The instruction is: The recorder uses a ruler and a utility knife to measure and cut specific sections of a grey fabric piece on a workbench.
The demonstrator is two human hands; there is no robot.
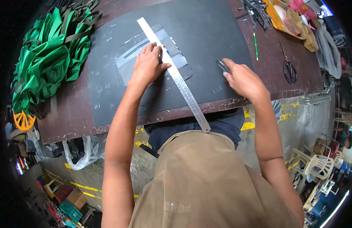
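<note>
My left hand [147, 65] presses flat on a long metal ruler [183, 89] that lies diagonally over a grey template piece [172, 57] on a large dark sheet [206, 34]. The ruler's near end sticks out past the table edge. My right hand [242, 78] rests on the dark sheet to the right of the ruler, closed on a small dark cutting tool [222, 65] whose tip points up and left.
A heap of green fabric with straps [50, 57] covers the table's left side. Black scissors [290, 68] and a green pencil [255, 46] lie at the right. Dark strips and tan and pink items [293, 19] sit at the far right corner. The brown table's [69, 117] near edge is worn.
</note>
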